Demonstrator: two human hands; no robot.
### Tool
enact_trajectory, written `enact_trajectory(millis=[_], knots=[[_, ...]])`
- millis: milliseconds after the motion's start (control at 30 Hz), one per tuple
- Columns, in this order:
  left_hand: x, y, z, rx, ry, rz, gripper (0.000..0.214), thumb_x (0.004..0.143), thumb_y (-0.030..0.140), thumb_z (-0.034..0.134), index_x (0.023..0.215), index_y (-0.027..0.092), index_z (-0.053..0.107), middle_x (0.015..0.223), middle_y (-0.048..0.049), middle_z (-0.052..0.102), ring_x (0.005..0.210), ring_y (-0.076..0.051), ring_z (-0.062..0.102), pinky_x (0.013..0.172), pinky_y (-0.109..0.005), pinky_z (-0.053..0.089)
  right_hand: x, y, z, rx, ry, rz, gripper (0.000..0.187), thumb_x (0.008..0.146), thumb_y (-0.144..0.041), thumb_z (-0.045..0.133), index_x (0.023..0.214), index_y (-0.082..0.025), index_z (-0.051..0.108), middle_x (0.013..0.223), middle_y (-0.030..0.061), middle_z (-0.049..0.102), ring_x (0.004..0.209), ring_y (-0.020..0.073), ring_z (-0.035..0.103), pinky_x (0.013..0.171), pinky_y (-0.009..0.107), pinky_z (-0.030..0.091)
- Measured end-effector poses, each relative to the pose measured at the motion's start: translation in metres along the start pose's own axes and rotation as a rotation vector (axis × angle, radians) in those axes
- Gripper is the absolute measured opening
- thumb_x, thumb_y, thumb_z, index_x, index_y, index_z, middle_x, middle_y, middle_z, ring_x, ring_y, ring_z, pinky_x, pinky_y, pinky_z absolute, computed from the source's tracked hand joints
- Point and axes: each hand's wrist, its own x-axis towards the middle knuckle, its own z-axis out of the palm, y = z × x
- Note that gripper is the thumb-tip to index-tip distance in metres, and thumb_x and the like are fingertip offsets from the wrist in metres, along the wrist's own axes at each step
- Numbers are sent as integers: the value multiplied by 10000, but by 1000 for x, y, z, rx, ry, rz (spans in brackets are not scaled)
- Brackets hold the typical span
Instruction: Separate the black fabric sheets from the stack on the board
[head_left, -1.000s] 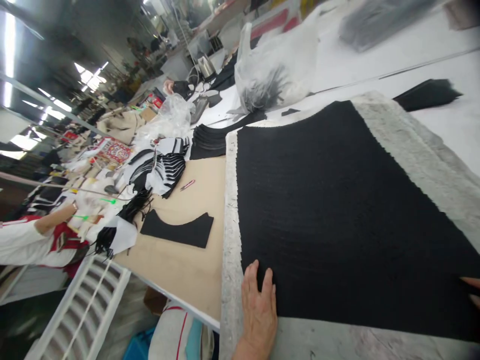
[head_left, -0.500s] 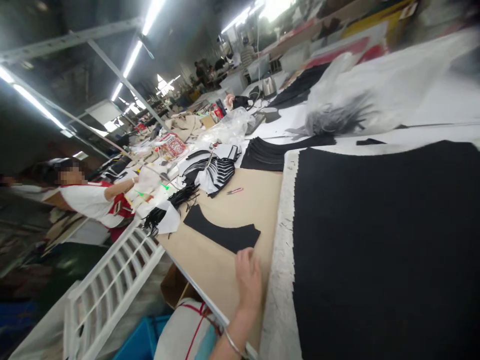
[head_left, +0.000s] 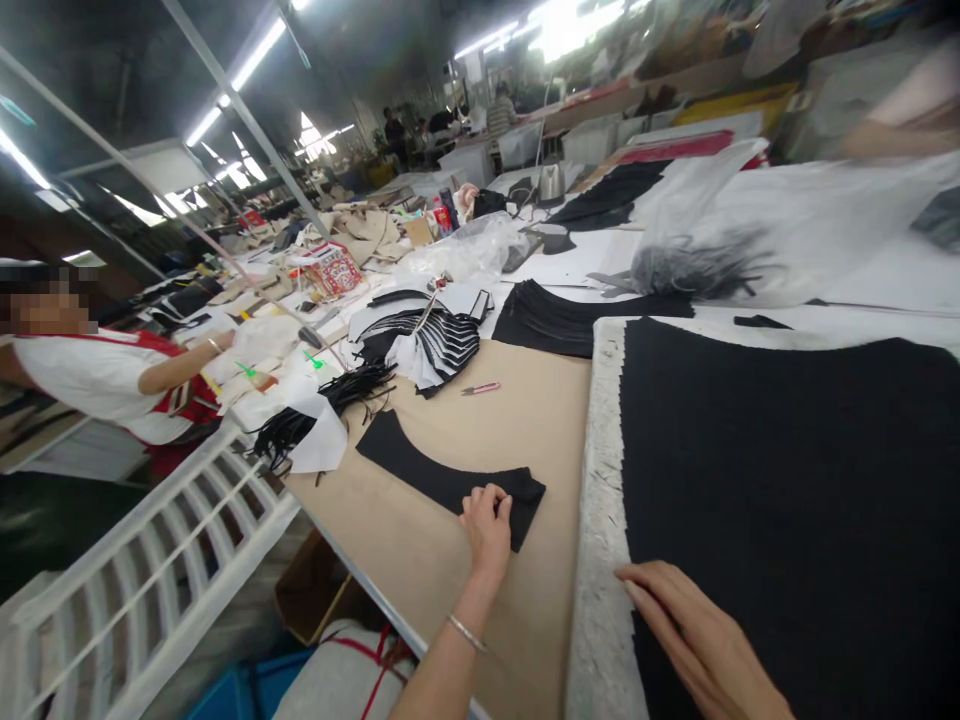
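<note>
A curved black fabric piece (head_left: 420, 462) lies on the tan tabletop (head_left: 442, 560). My left hand (head_left: 489, 525) is at its right end, fingers curled and pinching the cloth, which looks rumpled there with a corner hanging towards me. To the right, a large black fabric panel (head_left: 787, 500) lies flat on a pale, worn board (head_left: 600, 480). My right hand (head_left: 694, 635) rests at this panel's left edge, fingers stretched out and close together, with nothing visible in it. Small pink-handled thread snips (head_left: 481, 388) lie beyond the curved piece.
Striped black-and-white cut pieces (head_left: 431, 345), a bundle of black strips (head_left: 330, 410) and stacked black pieces (head_left: 577, 315) lie farther back. A clear plastic bag (head_left: 697, 240) sits behind the panel. On the left are a white slatted rack (head_left: 157, 560) and a co-worker in a white shirt (head_left: 90, 375).
My left hand has moved onto the curved piece and curled its fingers; the piece's right end is now rumpled. My right hand has come into view on the panel. The view has turned slightly.
</note>
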Motion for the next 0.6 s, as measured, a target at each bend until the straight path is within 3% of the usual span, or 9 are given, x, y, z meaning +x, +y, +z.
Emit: enact_trajectory(millis=[167,267,400,500,600], knots=[[16,-10,-4,-97,-56,-28,174,871,259,493,764,210,622,833,-40,618,867,-209,506,793,-337,355,66,-23,62,-156,-181,-135,359,1008,-245,331,1210,-217,627,1171,87,649,1086,218,608,951,392,532],[26,-17,-4,-179,-82,-26,170,854,236,489,720,199,587,735,-9,607,751,-165,522,729,-289,371,91,-16,94,-366,-233,-227,405,975,-156,336,1290,-135,589,1312,127,594,1214,250,541,1071,478,439],[42,-25,-12,-271,-68,-13,184,852,247,460,705,196,559,678,9,588,671,-139,524,674,-261,374,103,-1,121,-586,-216,-226,418,976,-216,436,1364,-89,527,1376,151,550,1281,280,487,1118,544,355],[65,-38,-38,-298,15,-21,196,838,284,468,678,199,542,662,10,574,664,-145,515,671,-267,374,100,7,131,-666,-189,-221,455,968,-258,484,1394,-97,497,1407,149,524,1279,289,482,1101,550,356],[100,-65,-89,-294,168,-64,192,810,313,484,665,200,537,653,8,553,681,-161,511,671,-277,379,95,13,137,-719,-139,-257,463,959,-254,491,1398,-105,491,1403,150,528,1262,298,489,1090,567,336]])
